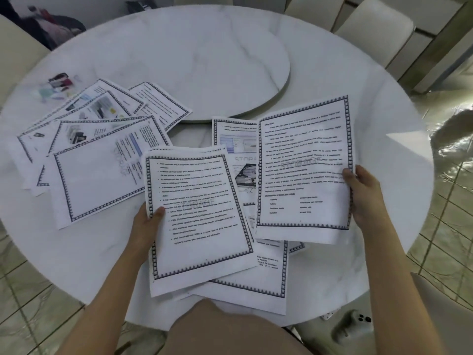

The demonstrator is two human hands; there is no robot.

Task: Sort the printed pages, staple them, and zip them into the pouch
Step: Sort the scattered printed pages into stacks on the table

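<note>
My left hand [148, 224] grips the left edge of a small stack of printed pages [197, 219], thumb on top, held above the table's near edge. My right hand [363, 193] pinches the right edge of a single bordered text page [304, 172], lifted and tilted. More loose pages [258, 278] lie under both, near the front edge. Another spread of several pages [97, 149] lies fanned out on the left. A clear pouch [56, 85] with colourful items sits at the far left of the table; it is blurred. No stapler is visible.
The round white marble table [384, 119] carries a raised turntable [204, 65] at its middle. Pale chairs [373, 29] stand behind it and at the left. A phone [355, 326] lies on a seat at the lower right. Tiled floor surrounds the table.
</note>
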